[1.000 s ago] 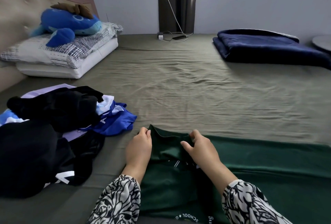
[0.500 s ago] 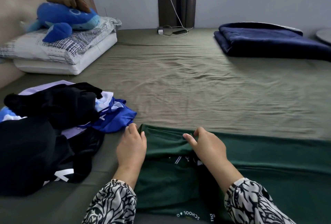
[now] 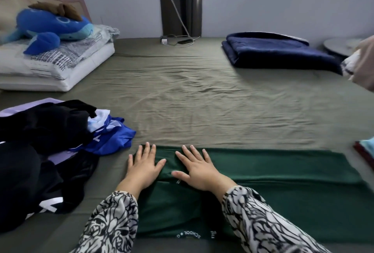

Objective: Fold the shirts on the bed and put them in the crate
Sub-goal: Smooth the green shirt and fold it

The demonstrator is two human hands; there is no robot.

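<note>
A dark green shirt (image 3: 283, 173) lies spread flat on the near part of the bed, white "SCHOOL" lettering on its near edge. My left hand (image 3: 142, 164) lies flat, fingers spread, on the shirt's left end. My right hand (image 3: 197, 166) lies flat beside it, fingers straight, pressing a folded part of the green cloth. A heap of unfolded shirts (image 3: 46, 151) in black, lilac, white and blue sits to the left of my hands. No crate is in view.
The bed (image 3: 202, 95) has an olive sheet. Pillows (image 3: 58, 64) with a blue plush toy (image 3: 52, 26) lie at the far left, a folded navy blanket (image 3: 277, 52) at the far right. A phone and charger (image 3: 178, 41) lie by the wall. Something red and light blue (image 3: 366, 151) shows at the right edge.
Both hands let go of the pinched green cloth and now lie flat with fingers spread on the shirt. The fold they held lies down on the bed.
</note>
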